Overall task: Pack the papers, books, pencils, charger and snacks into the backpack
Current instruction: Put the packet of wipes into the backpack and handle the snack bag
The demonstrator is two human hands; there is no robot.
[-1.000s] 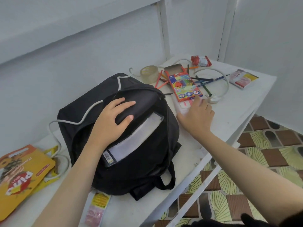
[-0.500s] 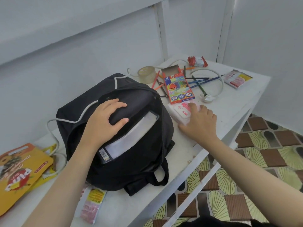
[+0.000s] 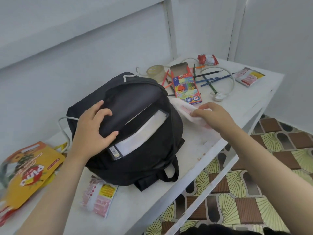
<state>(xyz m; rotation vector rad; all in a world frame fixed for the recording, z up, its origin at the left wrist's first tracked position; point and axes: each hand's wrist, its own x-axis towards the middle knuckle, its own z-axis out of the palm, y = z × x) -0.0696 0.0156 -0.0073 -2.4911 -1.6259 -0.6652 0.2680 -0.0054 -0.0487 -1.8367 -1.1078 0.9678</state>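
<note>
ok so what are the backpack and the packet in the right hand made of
The backpack looks like matte black woven fabric: it sags and creases softly. The snack packet held in the right hand seems to be thin plastic film, white and pink, bending in the grip.

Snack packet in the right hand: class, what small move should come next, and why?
Probably slip the snack packet into the backpack: the right hand pinches it beside the opening, which the left hand holds wide.

Left hand (image 3: 94, 126) gripping backpack (image 3: 144, 158) flap, right hand (image 3: 215, 117) pinching snack packet (image 3: 183, 108)
</note>
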